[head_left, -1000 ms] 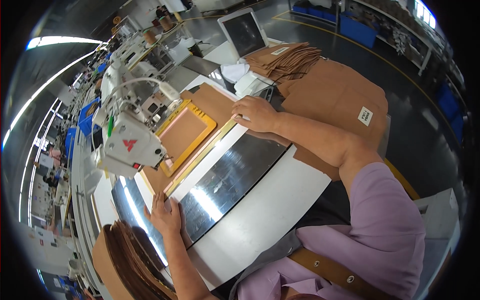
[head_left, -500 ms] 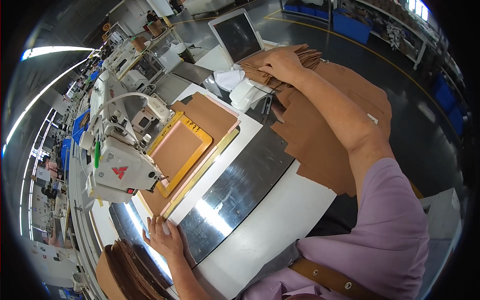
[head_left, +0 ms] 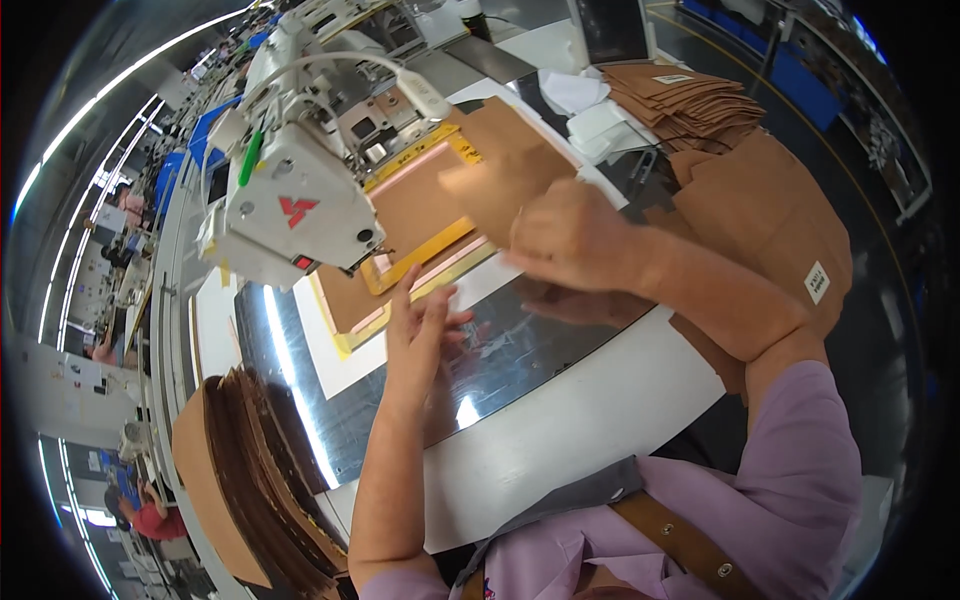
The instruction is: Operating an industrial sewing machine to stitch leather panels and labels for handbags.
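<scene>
My right hand (head_left: 575, 238) is closed, in the air over the right side of the sewing plate, on a flat brown leather piece (head_left: 505, 185) blurred by motion. That piece hangs above the brown panel (head_left: 405, 215) lying under the yellow clamp frame (head_left: 440, 243). My left hand (head_left: 418, 325) is raised above the shiny metal plate (head_left: 500, 370), near the frame's front edge, with fingers apart and nothing in it. The white sewing machine head (head_left: 290, 200) stands just left of the frame. Pink and yellow strips edge the template (head_left: 375, 322) around the panel.
A stack of brown leather pieces (head_left: 680, 105) lies at the back right, beside a white box (head_left: 605, 132). Larger brown sheets (head_left: 770, 220) drape over the right table edge. More brown panels (head_left: 235, 480) stand bundled at the near left. A dark screen (head_left: 612, 30) is behind.
My right hand has come from the stack toward the sewing machine with a brown piece. My left hand has lifted off the template's near end and moved rightward. The view has shifted.
</scene>
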`<state>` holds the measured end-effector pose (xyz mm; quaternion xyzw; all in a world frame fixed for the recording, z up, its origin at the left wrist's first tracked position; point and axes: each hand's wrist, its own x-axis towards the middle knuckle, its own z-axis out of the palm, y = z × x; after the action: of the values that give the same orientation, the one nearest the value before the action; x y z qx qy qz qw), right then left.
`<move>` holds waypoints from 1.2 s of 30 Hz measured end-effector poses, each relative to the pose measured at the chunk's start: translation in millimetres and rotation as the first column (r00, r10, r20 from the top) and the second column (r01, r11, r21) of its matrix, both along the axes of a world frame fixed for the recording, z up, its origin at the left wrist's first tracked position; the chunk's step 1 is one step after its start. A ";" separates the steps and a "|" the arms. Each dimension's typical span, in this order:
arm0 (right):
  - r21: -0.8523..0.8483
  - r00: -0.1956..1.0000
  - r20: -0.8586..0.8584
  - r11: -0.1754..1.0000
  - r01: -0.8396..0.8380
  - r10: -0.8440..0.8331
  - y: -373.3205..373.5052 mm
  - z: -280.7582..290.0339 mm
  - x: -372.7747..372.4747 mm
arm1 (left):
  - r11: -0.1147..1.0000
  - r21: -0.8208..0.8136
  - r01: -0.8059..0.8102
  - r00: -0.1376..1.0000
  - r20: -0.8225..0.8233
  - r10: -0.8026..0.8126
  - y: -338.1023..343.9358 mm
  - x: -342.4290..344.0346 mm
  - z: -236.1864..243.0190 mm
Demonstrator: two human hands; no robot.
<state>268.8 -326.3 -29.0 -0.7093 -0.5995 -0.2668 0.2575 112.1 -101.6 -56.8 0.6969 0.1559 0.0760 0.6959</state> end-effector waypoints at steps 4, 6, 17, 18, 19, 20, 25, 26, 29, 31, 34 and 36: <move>-0.205 0.947 -0.243 0.943 -0.261 0.210 53.5 -26.7 -20.6 | 0.997 0.070 -0.015 0.999 0.032 0.013 17.3 29.1 -29.1; 0.020 0.972 -0.201 0.992 -0.121 0.123 80.2 -43.8 2.4 | 0.986 0.165 -0.017 0.997 0.082 0.003 21.1 29.9 -38.6; -0.193 0.749 -0.658 0.943 -0.270 0.080 109.8 -30.5 94.9 | 0.903 0.297 -0.310 0.950 0.071 0.303 117.4 10.8 -29.9; -0.225 0.790 -0.608 0.938 -0.264 0.077 116.6 -28.0 104.6 | 0.872 0.330 -0.361 0.930 0.191 0.313 138.5 16.1 -37.1; -0.221 0.785 -0.617 0.944 -0.246 0.060 120.3 -24.6 114.1 | 0.833 0.442 -0.333 0.943 0.159 0.293 150.0 28.3 -31.9; -0.291 0.806 -0.591 0.927 -0.237 0.020 125.0 -21.0 123.7 | 0.782 0.548 -0.297 0.954 0.126 0.273 156.5 44.0 -30.8; -0.280 0.833 -0.552 0.933 -0.224 0.035 187.2 -10.8 140.7 | 0.965 -0.253 0.070 0.949 0.314 0.013 203.5 126.3 -22.0; -0.243 0.828 -0.556 0.939 -0.242 0.070 201.1 -4.9 135.1 | 0.872 -0.366 0.324 0.939 0.238 -0.249 231.5 128.4 -19.8; -0.307 0.826 -0.563 0.935 -0.176 -0.029 200.1 -25.8 146.0 | 0.505 0.860 0.065 0.987 0.019 -0.159 173.5 159.2 -20.7; -0.305 0.817 -0.575 0.937 -0.171 -0.038 198.1 -26.6 150.2 | 0.407 0.913 0.020 0.982 0.058 -0.180 179.4 158.9 -17.8; -0.303 0.869 -0.493 0.942 -0.142 -0.028 195.2 -34.1 171.1 | 0.461 0.885 -0.072 0.963 0.182 -0.199 187.1 159.8 -24.5; -0.348 0.865 -0.492 0.933 -0.087 -0.102 177.8 -38.8 188.0 | 0.403 0.907 -0.120 0.977 0.180 -0.116 185.3 157.1 -24.7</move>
<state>456.8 -148.4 -67.8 -0.7912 -0.5475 0.0397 0.2695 269.1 83.7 -81.5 0.9507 0.0140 0.2242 0.2138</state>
